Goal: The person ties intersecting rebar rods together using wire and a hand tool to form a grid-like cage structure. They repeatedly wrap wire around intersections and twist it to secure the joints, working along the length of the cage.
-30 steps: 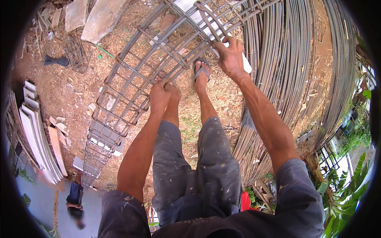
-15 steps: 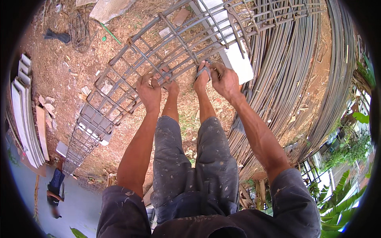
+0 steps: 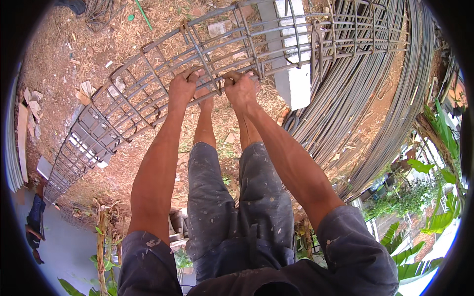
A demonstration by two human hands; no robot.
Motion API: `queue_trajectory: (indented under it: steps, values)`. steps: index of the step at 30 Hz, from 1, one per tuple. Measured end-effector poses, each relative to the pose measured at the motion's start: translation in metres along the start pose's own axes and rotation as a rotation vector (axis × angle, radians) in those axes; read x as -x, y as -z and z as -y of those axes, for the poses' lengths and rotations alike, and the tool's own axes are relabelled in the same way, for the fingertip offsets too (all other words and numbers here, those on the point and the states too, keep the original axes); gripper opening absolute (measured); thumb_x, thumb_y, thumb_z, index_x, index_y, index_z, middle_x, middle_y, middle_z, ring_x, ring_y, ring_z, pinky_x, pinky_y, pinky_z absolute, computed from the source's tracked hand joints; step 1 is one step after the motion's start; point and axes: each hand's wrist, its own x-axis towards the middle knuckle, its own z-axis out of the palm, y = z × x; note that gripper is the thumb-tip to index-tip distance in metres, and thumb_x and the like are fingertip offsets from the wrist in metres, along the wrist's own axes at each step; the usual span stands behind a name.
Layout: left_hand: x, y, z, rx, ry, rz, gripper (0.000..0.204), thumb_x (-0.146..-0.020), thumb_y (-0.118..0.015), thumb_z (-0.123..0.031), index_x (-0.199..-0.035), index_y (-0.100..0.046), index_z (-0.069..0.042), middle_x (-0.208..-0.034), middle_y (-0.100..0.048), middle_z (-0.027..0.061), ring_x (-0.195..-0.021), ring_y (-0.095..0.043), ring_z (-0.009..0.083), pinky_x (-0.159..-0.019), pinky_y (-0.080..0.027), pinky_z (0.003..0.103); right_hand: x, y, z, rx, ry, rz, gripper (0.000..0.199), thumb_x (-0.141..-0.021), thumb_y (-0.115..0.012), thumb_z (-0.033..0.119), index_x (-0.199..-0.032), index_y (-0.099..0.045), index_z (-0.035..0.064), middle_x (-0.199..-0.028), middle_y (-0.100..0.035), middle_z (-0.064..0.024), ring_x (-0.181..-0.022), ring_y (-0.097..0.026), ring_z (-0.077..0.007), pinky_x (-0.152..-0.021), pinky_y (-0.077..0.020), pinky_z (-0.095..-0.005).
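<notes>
A long cage of steel reinforcing bars (image 3: 253,49), with square stirrups along it, runs from the upper right down to the lower left. My left hand (image 3: 181,91) is closed with its fingers curled over the cage's near bar. A short way to the right, my right hand (image 3: 242,92) closes round the same near side, beside a stirrup. Both wrists are bent over the bar, and the undersides of the fingers are hidden. My feet are partly covered by the hands and the bars.
Under the cage sit a white block (image 3: 300,89) at right and a grey block (image 3: 94,132) at left. Long steel rods (image 3: 350,113) lie bundled on the right. A person (image 3: 35,224) is at the far left. Wood scraps (image 3: 33,108) lie on the ground; banana leaves (image 3: 414,266) edge the lower right.
My right hand has come left and closed on the cage's near bar; the left hand has closed more. The view has turned, so the cage lies flatter across it.
</notes>
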Motion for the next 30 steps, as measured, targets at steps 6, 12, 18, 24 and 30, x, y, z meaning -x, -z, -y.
queue_trajectory:
  steps: [6,12,18,24,30]
  values:
    - [-0.008,-0.013,0.012,-0.051,0.02,-0.029,0.04,-0.091,-0.055,-0.044,-0.123,-0.067,-0.023,-0.106,-0.068,0.0214,-0.102,-0.063,0.0407,-0.094,-0.049,0.046,-0.007,-0.007,-0.024,-0.034,0.009,0.021,0.026,-0.086,-0.056,0.019,-0.105,-0.073,0.0147,-0.085,-0.071,-0.0169,-0.084,-0.068,-0.0351,-0.077,-0.0531,-0.0414]
    - [-0.01,-0.009,0.014,-0.08,-0.006,-0.006,0.04,-0.091,-0.055,-0.044,-0.122,-0.067,-0.022,-0.107,-0.068,0.0208,-0.102,-0.064,0.0398,-0.093,-0.049,0.045,0.006,-0.015,-0.03,-0.183,0.035,-0.019,0.025,-0.084,-0.056,0.012,-0.103,-0.073,0.0098,-0.086,-0.071,-0.0176,-0.082,-0.067,-0.033,-0.078,-0.0516,-0.0388]
    - [-0.013,0.001,0.002,0.001,-0.024,0.096,0.032,-0.089,-0.055,-0.029,-0.114,-0.07,-0.017,-0.1,-0.07,0.0199,-0.097,-0.066,0.0361,-0.088,-0.051,0.042,0.001,-0.018,-0.019,-0.162,-0.086,0.043,0.025,-0.086,-0.054,0.013,-0.102,-0.073,0.0092,-0.091,-0.069,-0.021,-0.091,-0.065,-0.0353,-0.093,-0.0457,-0.0389]
    - [-0.029,-0.004,0.013,-0.039,-0.129,0.102,0.029,-0.088,-0.055,-0.022,-0.11,-0.071,-0.014,-0.099,-0.07,0.0185,-0.095,-0.067,0.0357,-0.086,-0.051,0.041,0.002,-0.027,-0.026,0.066,-0.034,-0.137,0.025,-0.085,-0.054,0.015,-0.1,-0.073,0.0099,-0.088,-0.069,-0.0203,-0.087,-0.064,-0.036,-0.087,-0.0477,-0.0403]
    - [-0.016,0.003,0.001,-0.005,-0.087,0.097,0.025,-0.09,-0.059,-0.014,-0.111,-0.069,-0.004,-0.105,-0.07,0.0183,-0.099,-0.067,0.032,-0.085,-0.05,0.037,0.036,-0.021,-0.033,-0.335,-0.065,-0.183,0.027,-0.086,-0.053,0.011,-0.105,-0.068,0.001,-0.085,-0.068,-0.0199,-0.076,-0.063,-0.0299,-0.074,-0.0502,-0.038]
